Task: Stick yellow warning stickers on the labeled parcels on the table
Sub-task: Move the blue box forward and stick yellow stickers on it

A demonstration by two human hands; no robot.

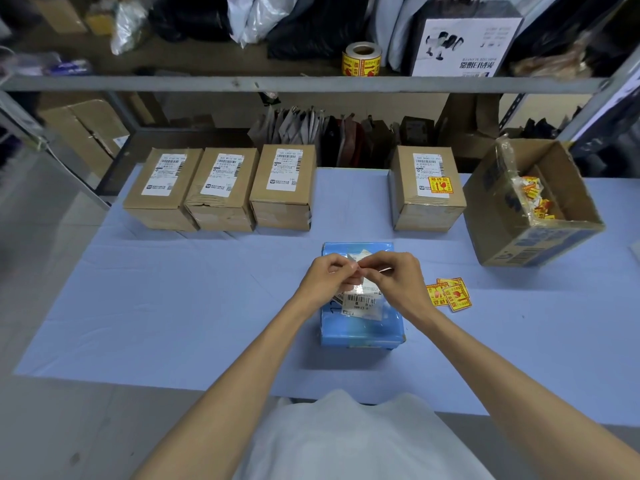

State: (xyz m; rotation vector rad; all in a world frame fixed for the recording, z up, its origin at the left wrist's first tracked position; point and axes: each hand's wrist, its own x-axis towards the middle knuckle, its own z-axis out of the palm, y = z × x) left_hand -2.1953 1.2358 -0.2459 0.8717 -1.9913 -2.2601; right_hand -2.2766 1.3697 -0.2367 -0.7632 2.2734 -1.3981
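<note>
A blue parcel [360, 323] with a white shipping label lies on the table in front of me. Above it my left hand [329, 277] and my right hand [393, 277] meet and pinch a small pale sticker piece [360, 256] between their fingertips; its printed side is hidden. A few loose yellow warning stickers [450, 294] lie just right of the parcel. Three labeled brown boxes [221, 188] stand in a row at the back left. A fourth brown box [427, 188] at the back right carries a yellow sticker on its label.
An open cardboard box [530, 209] with yellow sticker scraps stands at the right edge. A roll of yellow stickers [362, 60] sits on the shelf above the table. A light blue cloth [173, 306] covers the table. Bags and cartons fill the shelves behind.
</note>
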